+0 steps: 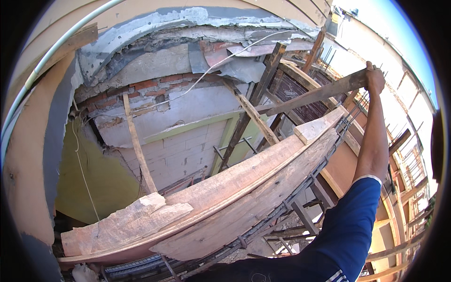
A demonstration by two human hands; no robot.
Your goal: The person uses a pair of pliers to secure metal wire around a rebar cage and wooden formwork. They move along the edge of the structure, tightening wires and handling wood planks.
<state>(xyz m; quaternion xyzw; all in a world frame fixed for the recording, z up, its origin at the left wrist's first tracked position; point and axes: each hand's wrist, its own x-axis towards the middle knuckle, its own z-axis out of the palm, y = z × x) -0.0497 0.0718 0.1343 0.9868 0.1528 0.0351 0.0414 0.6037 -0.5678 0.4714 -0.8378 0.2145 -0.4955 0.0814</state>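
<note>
My right hand point(375, 79), at the end of my raised, outstretched arm, is closed around the upper end of a long dark wooden plank point(319, 94). The plank slopes down to the left toward the timber posts. Below it lies a long wooden board point(244, 176) with a thin strip of wood along its edge. A short pale wood block point(314, 129) rests on the board's far end, and a splintered piece of wood point(136, 216) lies on its near end. My left hand is out of view.
Steel reinforcing bars point(277, 211) run along the board's right side. A thin batten point(136, 141) and an upright dark post point(251, 101) stand across the opening. A pale hose point(51, 51) hangs at left, and a white cable point(202, 77) crosses the broken masonry. Timber framing point(399, 207) fills the right.
</note>
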